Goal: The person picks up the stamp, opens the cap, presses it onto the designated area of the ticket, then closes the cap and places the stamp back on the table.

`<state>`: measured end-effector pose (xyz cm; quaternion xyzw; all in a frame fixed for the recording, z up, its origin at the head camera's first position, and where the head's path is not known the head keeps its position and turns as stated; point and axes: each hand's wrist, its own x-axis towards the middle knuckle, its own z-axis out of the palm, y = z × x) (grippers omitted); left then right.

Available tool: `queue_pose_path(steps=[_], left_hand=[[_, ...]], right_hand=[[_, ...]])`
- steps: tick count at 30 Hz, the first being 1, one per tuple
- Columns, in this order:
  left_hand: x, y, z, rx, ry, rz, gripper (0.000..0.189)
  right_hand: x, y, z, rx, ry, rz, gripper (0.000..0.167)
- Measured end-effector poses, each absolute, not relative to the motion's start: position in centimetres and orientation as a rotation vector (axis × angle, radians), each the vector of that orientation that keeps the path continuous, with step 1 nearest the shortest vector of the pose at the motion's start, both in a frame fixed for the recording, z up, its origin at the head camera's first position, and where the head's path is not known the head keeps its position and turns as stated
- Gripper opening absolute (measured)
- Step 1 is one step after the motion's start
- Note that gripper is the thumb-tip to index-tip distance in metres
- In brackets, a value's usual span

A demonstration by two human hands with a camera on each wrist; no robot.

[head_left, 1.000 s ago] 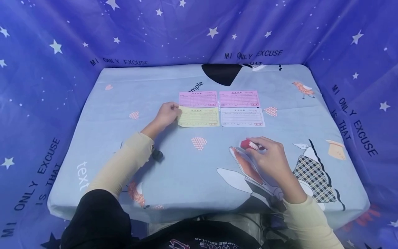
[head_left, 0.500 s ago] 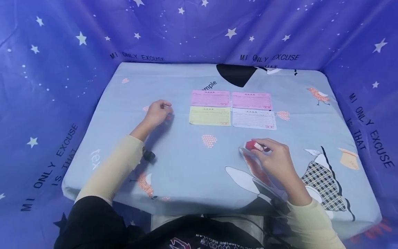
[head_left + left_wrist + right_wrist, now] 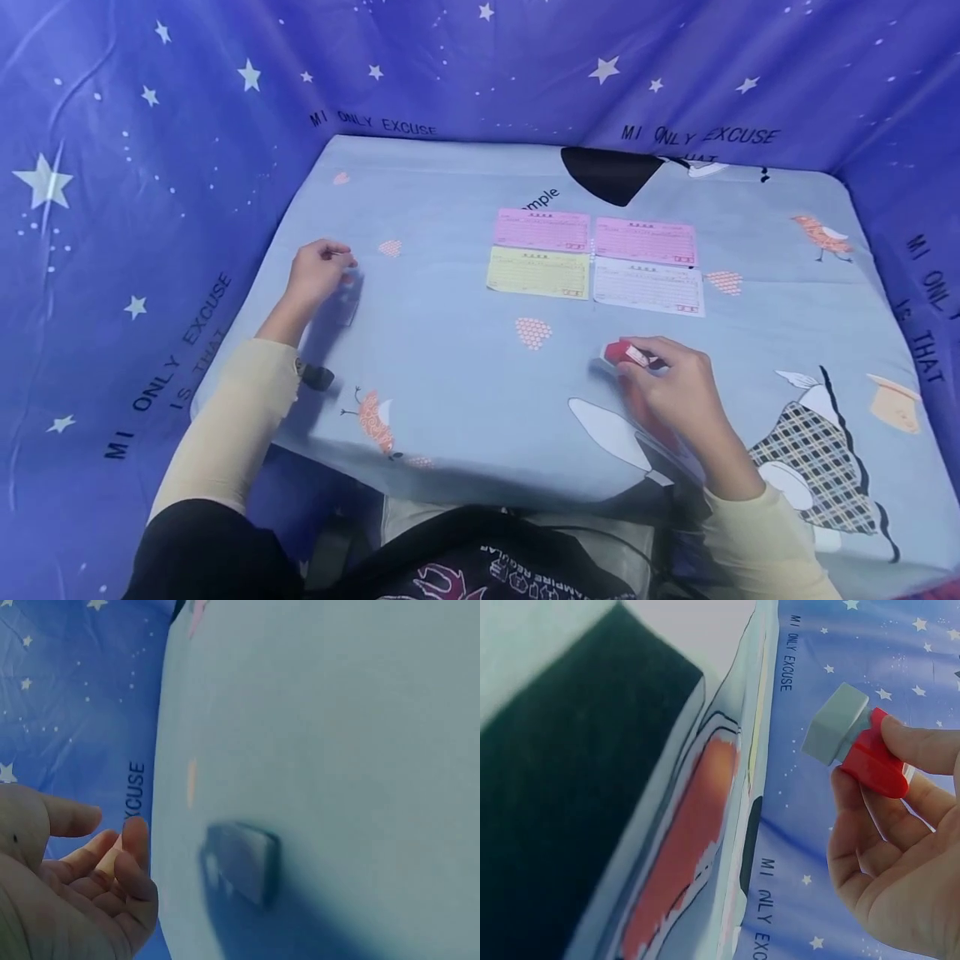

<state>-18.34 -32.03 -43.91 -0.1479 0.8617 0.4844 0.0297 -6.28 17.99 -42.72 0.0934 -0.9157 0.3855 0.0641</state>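
My right hand [image 3: 671,379] pinches a red-handled stamp [image 3: 619,352] between thumb and fingers, above the cloth to the right. In the right wrist view the stamp's grey angular head [image 3: 836,724] points away from the palm. My left hand [image 3: 317,273] hovers at the left with loosely bent fingers, and nothing is visible in it. Four printed slips lie in two rows at the middle back: a left pink slip [image 3: 542,230], a right pink slip [image 3: 647,242], a yellow slip [image 3: 538,272] and a white slip [image 3: 648,290]. Small red boxes show at their lower right corners.
A pale blue patterned cloth [image 3: 450,358] covers the table. Purple star-printed curtains [image 3: 510,75] enclose its back and sides. Below the left hand in the left wrist view lies a blurred grey block-like patch [image 3: 244,862]; I cannot tell whether it is an object or shadow.
My left hand has let go of the yellow slip's left edge and moved away to the left. My right hand still holds the stamp. The head view has turned left.
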Motion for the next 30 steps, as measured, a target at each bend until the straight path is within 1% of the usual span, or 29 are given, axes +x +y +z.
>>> queue_pose_path(steps=[3,6,8,11,15,23,27,30], left_hand=[[-17.5,-32.4,-44.4,-0.416,2.816,1.283,0.033],[-16.3,-32.4,-44.9,-0.389,2.966,0.952,0.036],[-15.4,-32.2,-45.1,-0.383,2.994,0.774,0.04],[-14.4,-31.7,-45.4,-0.386,2.965,0.636,0.046],[-13.5,-31.0,-45.6,-0.396,2.924,0.571,0.049],[-13.2,-30.4,-46.0,-0.386,2.978,0.489,0.03],[-13.2,-30.3,-46.1,-0.344,3.002,0.498,0.032],[-13.2,-29.6,-45.8,-0.302,2.984,0.546,0.029]], right_hand=[[-6.3,18.0,-42.6,0.271,-2.764,1.175,0.032],[-6.3,18.0,-42.5,0.254,-2.77,1.204,0.032],[-6.3,18.1,-42.4,0.243,-2.774,1.226,0.032],[-6.3,18.1,-42.4,0.23,-2.775,1.241,0.031],[-6.3,18.0,-42.5,0.215,-2.778,1.239,0.03],[-6.0,18.1,-42.3,0.187,-2.776,1.257,0.03],[-6.0,18.2,-42.4,0.158,-2.774,1.298,0.029],[-6.0,18.3,-42.4,0.141,-2.769,1.357,0.029]])
